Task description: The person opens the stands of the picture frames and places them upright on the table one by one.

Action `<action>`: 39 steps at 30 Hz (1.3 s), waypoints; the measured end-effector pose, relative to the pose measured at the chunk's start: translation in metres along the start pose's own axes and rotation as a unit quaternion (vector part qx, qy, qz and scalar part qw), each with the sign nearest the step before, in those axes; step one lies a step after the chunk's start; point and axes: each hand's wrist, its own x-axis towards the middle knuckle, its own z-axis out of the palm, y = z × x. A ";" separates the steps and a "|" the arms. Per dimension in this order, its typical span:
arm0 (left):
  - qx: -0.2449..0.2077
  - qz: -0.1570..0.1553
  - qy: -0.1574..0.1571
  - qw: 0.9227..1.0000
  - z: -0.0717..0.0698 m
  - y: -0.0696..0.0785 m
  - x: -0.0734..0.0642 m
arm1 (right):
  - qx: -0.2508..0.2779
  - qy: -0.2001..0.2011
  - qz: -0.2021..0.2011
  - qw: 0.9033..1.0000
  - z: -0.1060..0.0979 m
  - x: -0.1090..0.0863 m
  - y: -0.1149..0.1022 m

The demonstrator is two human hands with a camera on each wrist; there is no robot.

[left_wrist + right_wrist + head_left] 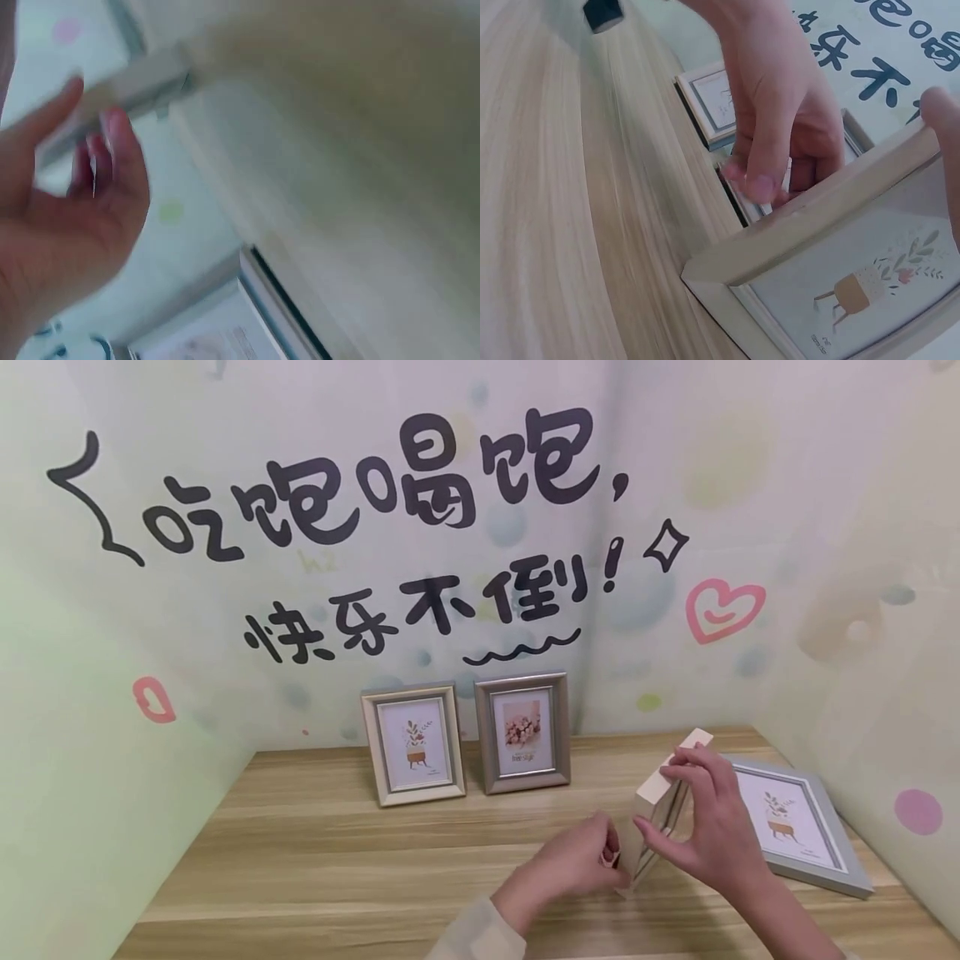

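A cream picture frame [655, 785] with a potted-plant print stands tilted on its edge on the wooden table [337, 860]. My right hand [712, 827] grips it, with the thumb on the near side and fingers over the upper edge. By its lower left part, on the back side, is my left hand [573, 864], fingers bent. The right wrist view shows the left hand [780, 127] close behind the frame's edge [802, 217]. Blur in the left wrist view hides whether the left hand [82, 195] pinches anything.
A grey-blue picture frame [821, 806] lies face up at the right. Against the back wall stand a cream frame [382, 752] with a plant print and a brownish-grey frame [483, 735] with a flower print. Printed wall sheets [600, 693] close off the back and sides.
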 end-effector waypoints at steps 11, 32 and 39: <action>-0.156 0.102 -0.046 0.981 -0.001 -0.018 0.016 | 0.024 -0.022 -0.013 0.999 -0.005 0.000 0.003; 0.166 0.151 0.119 0.967 -0.010 -0.001 0.038 | 0.049 -0.031 -0.015 0.998 -0.009 0.000 0.005; 0.213 0.152 0.112 0.959 -0.006 -0.002 0.035 | 0.040 -0.036 -0.011 0.998 -0.011 -0.002 0.007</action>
